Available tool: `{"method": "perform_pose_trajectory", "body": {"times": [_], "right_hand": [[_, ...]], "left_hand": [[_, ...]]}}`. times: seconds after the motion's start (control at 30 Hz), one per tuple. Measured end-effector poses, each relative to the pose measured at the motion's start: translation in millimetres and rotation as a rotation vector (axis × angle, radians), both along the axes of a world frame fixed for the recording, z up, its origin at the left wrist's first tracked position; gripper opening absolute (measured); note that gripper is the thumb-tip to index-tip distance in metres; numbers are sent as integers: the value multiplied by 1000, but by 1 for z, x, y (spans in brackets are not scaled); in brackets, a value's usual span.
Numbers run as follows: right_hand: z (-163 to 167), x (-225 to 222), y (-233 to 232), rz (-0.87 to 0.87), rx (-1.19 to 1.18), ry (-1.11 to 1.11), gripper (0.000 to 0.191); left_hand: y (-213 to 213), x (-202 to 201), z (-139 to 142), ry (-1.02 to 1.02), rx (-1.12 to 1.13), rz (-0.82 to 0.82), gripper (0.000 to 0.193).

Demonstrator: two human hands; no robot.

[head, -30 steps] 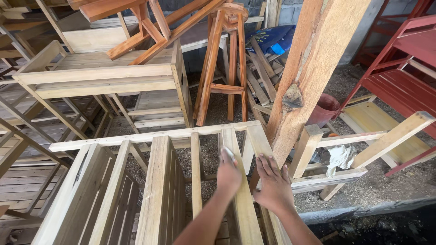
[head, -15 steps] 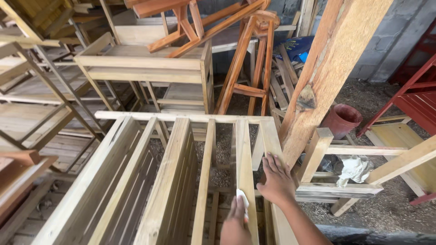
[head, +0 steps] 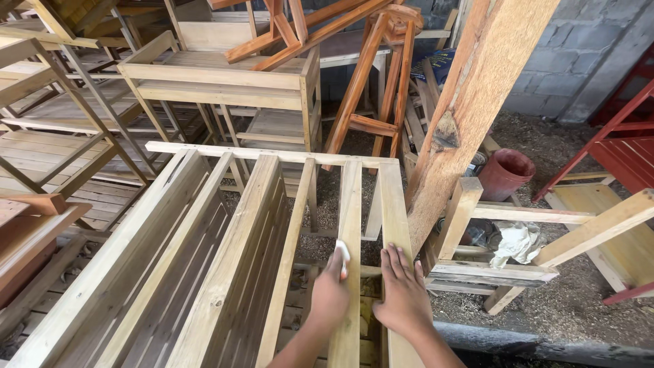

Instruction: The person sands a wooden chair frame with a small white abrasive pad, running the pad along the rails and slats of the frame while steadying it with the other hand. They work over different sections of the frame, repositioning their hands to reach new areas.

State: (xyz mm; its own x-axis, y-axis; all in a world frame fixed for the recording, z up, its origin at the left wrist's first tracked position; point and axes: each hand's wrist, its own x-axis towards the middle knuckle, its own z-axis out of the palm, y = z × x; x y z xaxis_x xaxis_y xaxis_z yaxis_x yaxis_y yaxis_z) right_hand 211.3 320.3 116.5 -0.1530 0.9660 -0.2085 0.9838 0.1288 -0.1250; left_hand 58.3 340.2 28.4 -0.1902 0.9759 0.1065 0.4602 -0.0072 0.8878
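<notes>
Compared with half a second before, the left hand (head: 332,294) had advanced along the slat (head: 350,225) and come further into view; earlier only its knuckles showed at the lower frame edge. The right hand (head: 403,294) stayed on the adjoining outer rail (head: 393,204) of the wooden frame (head: 225,272).

Left grip: fingers curled closed around a small white pad (head: 343,255), pressing it down on the top face of the slat. The pad protruded just ahead of the fingertips. Whether it was paper or cloth could not be determined.

Right grip: fully open, palm flat, fingers spread on the rail, holding nothing. It lay just beside the left hand, the two rails separated by a narrow gap.

Ahead of the right hand, a heavy leaning post (head: 470,102) rose close against the frame's corner. Further to the right stood a red bucket (head: 505,174) and a crumpled white rag (head: 516,242) on the sawdust floor.

Both forearms were cut off at the lower edge. The pad's underside and the left palm were hidden.
</notes>
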Motion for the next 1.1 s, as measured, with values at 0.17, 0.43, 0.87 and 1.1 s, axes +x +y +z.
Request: {"method": "perform_pose_trajectory", "body": {"times": [0.17, 0.43, 0.87, 1.1], "right_hand": [[10, -6, 0, 2, 40, 3, 108], [10, -6, 1, -13, 33, 52, 108], [5, -4, 3, -3, 61, 1, 108], [-12, 1, 5, -13, 107, 17, 109]], "left_hand": [[13, 7, 2, 104, -4, 60, 52], [81, -2, 22, 15, -228, 5, 50], [72, 1, 31, 77, -107, 45, 38], [-102, 9, -5, 246, -269, 9, 70]]}}
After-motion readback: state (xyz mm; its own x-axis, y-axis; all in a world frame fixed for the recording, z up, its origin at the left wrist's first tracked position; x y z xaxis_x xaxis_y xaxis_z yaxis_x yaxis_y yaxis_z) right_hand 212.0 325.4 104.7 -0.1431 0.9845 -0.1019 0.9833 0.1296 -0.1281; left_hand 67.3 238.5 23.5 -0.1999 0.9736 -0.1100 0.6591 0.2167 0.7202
